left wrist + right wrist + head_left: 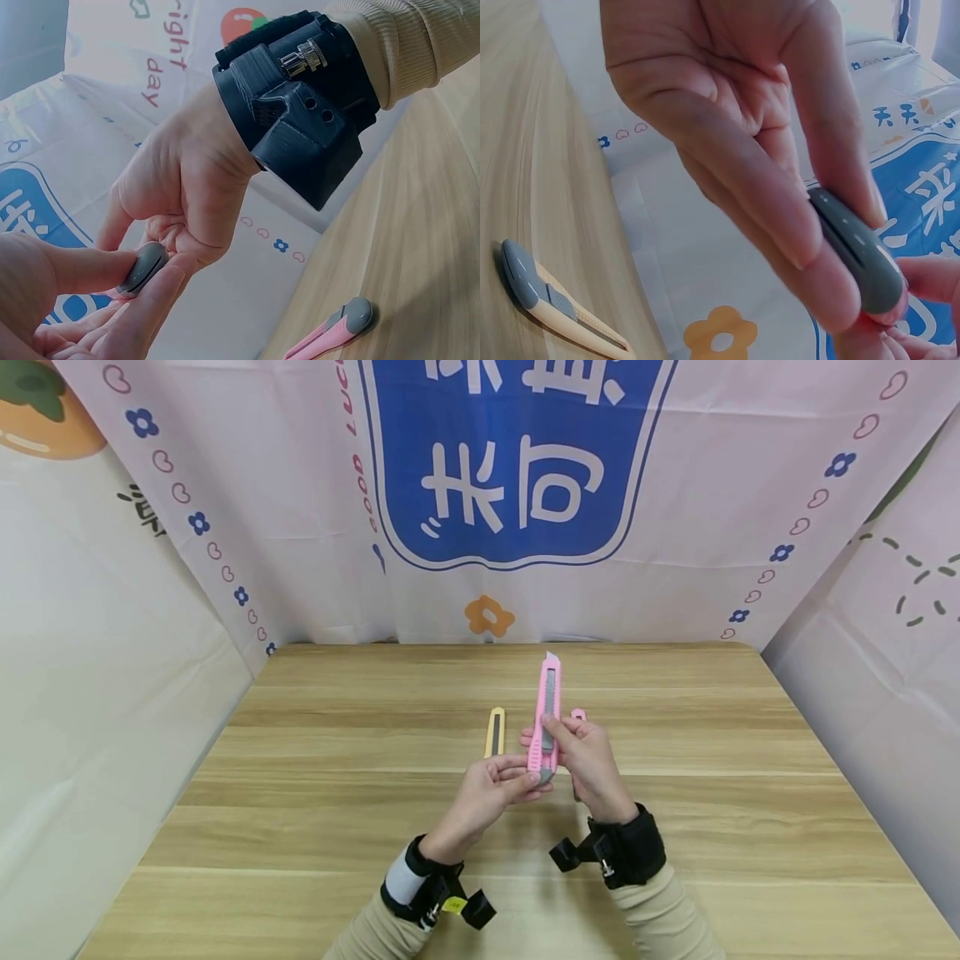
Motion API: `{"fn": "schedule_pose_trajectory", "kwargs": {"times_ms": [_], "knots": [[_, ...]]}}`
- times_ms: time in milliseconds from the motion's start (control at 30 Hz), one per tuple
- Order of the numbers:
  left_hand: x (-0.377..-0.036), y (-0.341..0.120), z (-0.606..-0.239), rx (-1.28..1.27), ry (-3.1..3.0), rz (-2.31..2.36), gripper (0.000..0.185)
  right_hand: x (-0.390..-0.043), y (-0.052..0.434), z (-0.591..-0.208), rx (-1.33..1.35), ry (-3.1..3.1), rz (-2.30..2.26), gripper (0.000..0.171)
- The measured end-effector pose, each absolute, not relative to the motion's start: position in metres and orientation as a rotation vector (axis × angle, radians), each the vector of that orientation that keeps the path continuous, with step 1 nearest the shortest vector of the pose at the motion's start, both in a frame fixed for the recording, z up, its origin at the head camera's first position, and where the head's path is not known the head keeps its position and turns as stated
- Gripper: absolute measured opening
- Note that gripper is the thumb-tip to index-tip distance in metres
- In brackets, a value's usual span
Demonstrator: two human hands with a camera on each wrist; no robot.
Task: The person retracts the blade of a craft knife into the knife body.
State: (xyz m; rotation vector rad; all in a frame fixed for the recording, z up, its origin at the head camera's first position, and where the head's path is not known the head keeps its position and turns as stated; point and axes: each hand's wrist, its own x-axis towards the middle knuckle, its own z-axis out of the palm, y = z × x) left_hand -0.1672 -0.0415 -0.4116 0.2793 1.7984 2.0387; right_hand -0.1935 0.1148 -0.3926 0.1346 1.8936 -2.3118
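A pink box cutter (551,693) is held up nearly upright over the table, a short blade tip showing at its top. My left hand (495,789) pinches its grey bottom end (144,268) between thumb and fingers. Higher up, my right hand (592,764) grips the body, its thumb on the front by the grey slider strip. A yellow box cutter (495,732) lies on the table beyond my left hand. Another pink box cutter (337,328) lies on the table, mostly hidden behind my right hand in the head view.
The wooden table (315,793) ends at a printed cloth (315,568) hanging along its back edge, with more cloth on both sides. Each wrist wears a black strap (633,847) with a small camera block sticking out inward.
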Motion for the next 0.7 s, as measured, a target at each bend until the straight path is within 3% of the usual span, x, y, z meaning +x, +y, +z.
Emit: {"fn": "schedule_pose_trajectory", "kwargs": {"times_ms": [700], "knots": [[-0.167, -0.042, -0.411, 0.262, 1.824, 2.047, 0.035, -0.194, 0.104, -0.399, 0.149, 1.901, -2.419, 0.038]]}}
